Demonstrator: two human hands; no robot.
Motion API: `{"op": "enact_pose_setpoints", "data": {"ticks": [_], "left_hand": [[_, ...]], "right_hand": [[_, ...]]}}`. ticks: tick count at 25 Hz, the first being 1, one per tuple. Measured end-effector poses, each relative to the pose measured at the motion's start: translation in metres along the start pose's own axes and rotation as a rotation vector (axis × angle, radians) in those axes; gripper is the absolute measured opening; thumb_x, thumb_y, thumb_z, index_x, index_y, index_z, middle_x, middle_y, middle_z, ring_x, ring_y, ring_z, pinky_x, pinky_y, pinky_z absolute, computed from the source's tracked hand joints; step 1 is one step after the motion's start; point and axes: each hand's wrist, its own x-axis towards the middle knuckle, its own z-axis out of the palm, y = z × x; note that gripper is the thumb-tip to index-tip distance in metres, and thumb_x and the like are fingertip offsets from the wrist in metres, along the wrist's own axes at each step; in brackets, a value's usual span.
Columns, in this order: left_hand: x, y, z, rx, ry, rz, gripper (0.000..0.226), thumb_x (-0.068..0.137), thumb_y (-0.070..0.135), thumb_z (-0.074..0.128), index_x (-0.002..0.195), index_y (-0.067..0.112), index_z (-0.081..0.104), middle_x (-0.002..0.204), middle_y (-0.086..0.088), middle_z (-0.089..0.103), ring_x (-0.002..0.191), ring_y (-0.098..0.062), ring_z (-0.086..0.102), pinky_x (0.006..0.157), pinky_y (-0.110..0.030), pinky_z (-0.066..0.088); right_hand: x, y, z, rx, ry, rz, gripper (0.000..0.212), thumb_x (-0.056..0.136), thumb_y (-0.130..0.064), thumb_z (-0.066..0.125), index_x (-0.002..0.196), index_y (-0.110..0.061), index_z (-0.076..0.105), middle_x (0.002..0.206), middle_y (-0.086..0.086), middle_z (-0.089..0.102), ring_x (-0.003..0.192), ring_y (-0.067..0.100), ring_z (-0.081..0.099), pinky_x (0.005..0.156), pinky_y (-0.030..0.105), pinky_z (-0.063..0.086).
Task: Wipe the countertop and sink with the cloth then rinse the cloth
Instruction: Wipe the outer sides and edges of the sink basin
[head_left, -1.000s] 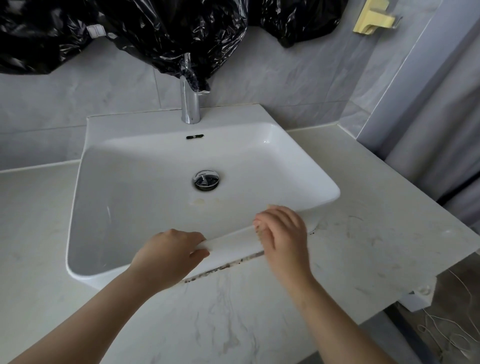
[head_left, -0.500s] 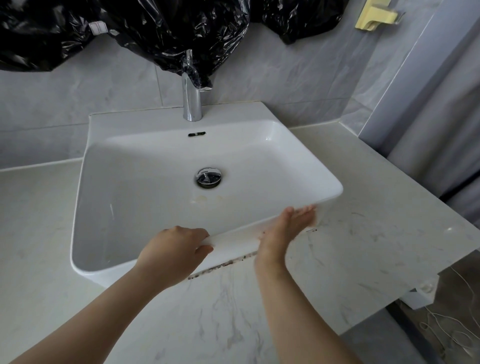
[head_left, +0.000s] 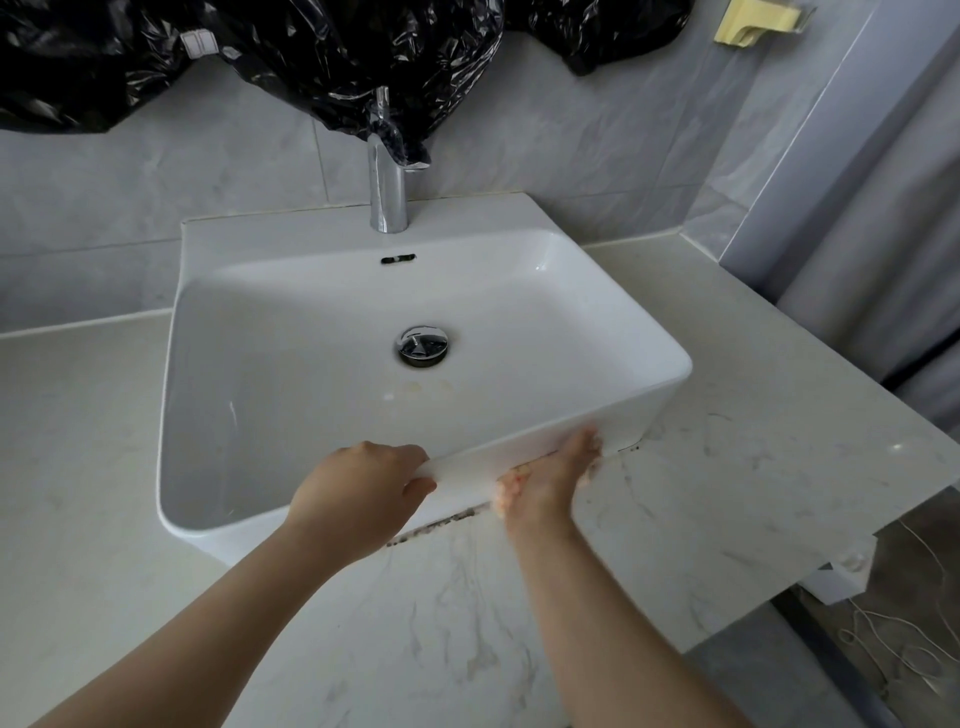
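One white rectangular sink (head_left: 291, 364) sits on one pale marbled countertop (head_left: 727, 467). No cloth can be made out in either hand. The left hand (head_left: 358, 493) is curled over the sink's front rim, fingers hooked inside the basin and thumb on the outer wall, gripping the rim. The right hand (head_left: 550, 478) lies flat and open against the front outer wall just right of the left, fingers stretched toward the sink's right corner; whether it holds anything cannot be told. A dark line of grime (head_left: 431, 527) shows where the sink's base meets the counter between the two forearms.

Inside the basin there is one chrome drain plug (head_left: 423, 345), one dark overflow slot (head_left: 398, 259) and a faint yellowish stain (head_left: 421, 387) just in front of the drain. One chrome faucet (head_left: 387, 192) stands on the back ledge, its top partly hidden by black plastic sheeting (head_left: 311, 52) hanging on the grey tiled wall (head_left: 571, 135). A small white tag (head_left: 199, 42) on the sheeting carries no readable writing. One pale yellow fixture (head_left: 753, 23) is mounted at upper right.
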Motion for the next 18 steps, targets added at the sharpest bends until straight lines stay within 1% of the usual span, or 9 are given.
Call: {"op": "enact_pose_setpoints", "data": {"ticks": [2, 3, 5, 6, 8, 9, 12, 15, 18], "left_hand": [[0.000, -0.001, 0.000, 0.005, 0.003, 0.010, 0.027, 0.095, 0.037, 0.038, 0.103, 0.022, 0.058, 0.086, 0.001, 0.066, 0.081, -0.021, 0.059, 0.069, -0.029, 0.045], [-0.001, -0.002, 0.000, 0.002, 0.001, 0.016, 0.027, 0.095, 0.037, 0.038, 0.103, 0.022, 0.058, 0.086, 0.001, 0.066, 0.081, -0.021, 0.059, 0.069, -0.030, 0.045], [-0.001, -0.003, -0.001, -0.005, 0.000, 0.029, 0.026, 0.095, 0.036, 0.038, 0.103, 0.022, 0.058, 0.086, 0.001, 0.065, 0.078, -0.021, 0.057, 0.069, -0.030, 0.045], [-0.002, -0.003, -0.001, -0.004, 0.000, 0.035, 0.026, 0.095, 0.036, 0.037, 0.103, 0.021, 0.057, 0.086, 0.002, 0.064, 0.076, -0.020, 0.055, 0.069, -0.030, 0.044], [-0.002, -0.002, -0.001, 0.007, 0.002, 0.043, 0.025, 0.096, 0.036, 0.036, 0.102, 0.021, 0.056, 0.084, 0.003, 0.062, 0.075, -0.018, 0.053, 0.068, -0.029, 0.043], [-0.002, -0.001, -0.001, 0.008, 0.004, 0.042, 0.025, 0.096, 0.036, 0.036, 0.100, 0.020, 0.056, 0.083, 0.003, 0.062, 0.075, -0.019, 0.053, 0.067, -0.029, 0.042], [-0.001, -0.002, 0.000, 0.004, -0.006, 0.038, 0.028, 0.096, 0.039, 0.035, 0.098, 0.021, 0.056, 0.083, 0.004, 0.063, 0.078, -0.018, 0.058, 0.067, -0.029, 0.045], [-0.002, -0.006, -0.001, -0.007, -0.015, 0.047, 0.026, 0.096, 0.039, 0.035, 0.101, 0.023, 0.056, 0.085, 0.005, 0.064, 0.078, -0.018, 0.058, 0.069, -0.028, 0.046], [-0.005, -0.006, -0.002, 0.005, 0.008, 0.066, 0.023, 0.095, 0.035, 0.037, 0.106, 0.024, 0.054, 0.086, 0.005, 0.062, 0.074, -0.016, 0.050, 0.069, -0.028, 0.044]], "right_hand": [[-0.036, 0.011, 0.006, -0.031, -0.036, -0.002, 0.083, 0.064, -0.084, 0.049, 0.133, -0.040, 0.032, 0.129, -0.012, 0.049, 0.103, 0.012, 0.058, 0.093, 0.034, 0.044], [-0.054, 0.014, 0.010, -0.044, -0.066, 0.052, 0.099, 0.058, -0.085, 0.053, 0.139, -0.033, 0.028, 0.129, -0.003, 0.052, 0.103, 0.016, 0.061, 0.091, 0.038, 0.049], [-0.054, -0.002, 0.008, -0.046, -0.140, 0.065, 0.117, 0.041, -0.092, 0.054, 0.135, -0.025, 0.032, 0.100, 0.003, 0.057, 0.065, 0.017, 0.060, 0.054, 0.028, 0.051], [-0.035, -0.009, 0.004, 0.000, -0.080, 0.057, 0.122, 0.033, -0.097, 0.051, 0.132, -0.027, 0.034, 0.095, 0.001, 0.054, 0.058, 0.014, 0.052, 0.048, 0.021, 0.044], [-0.015, -0.027, 0.005, -0.002, 0.024, 0.031, 0.117, 0.028, -0.099, 0.051, 0.126, -0.037, 0.037, 0.115, -0.003, 0.053, 0.077, 0.014, 0.054, 0.061, 0.023, 0.045], [-0.021, -0.028, 0.008, -0.037, 0.049, -0.019, 0.108, 0.037, -0.096, 0.052, 0.128, -0.040, 0.034, 0.130, -0.003, 0.048, 0.095, 0.018, 0.055, 0.073, 0.030, 0.047], [-0.094, -0.008, 0.027, -0.162, -0.137, -0.180, 0.097, 0.064, -0.080, 0.051, 0.143, -0.043, 0.009, 0.145, -0.004, 0.021, 0.131, 0.019, 0.032, 0.112, 0.048, 0.030], [-0.115, -0.014, 0.028, -0.312, -0.221, -0.319, 0.098, 0.076, -0.071, 0.047, 0.147, -0.039, -0.012, 0.150, -0.002, 0.011, 0.138, 0.016, 0.020, 0.115, 0.047, 0.024], [-0.072, -0.053, 0.016, -0.422, -0.059, -0.536, 0.072, 0.091, -0.051, 0.032, 0.151, -0.024, 0.000, 0.157, -0.009, -0.001, 0.146, 0.013, 0.003, 0.117, 0.040, 0.019]]}}
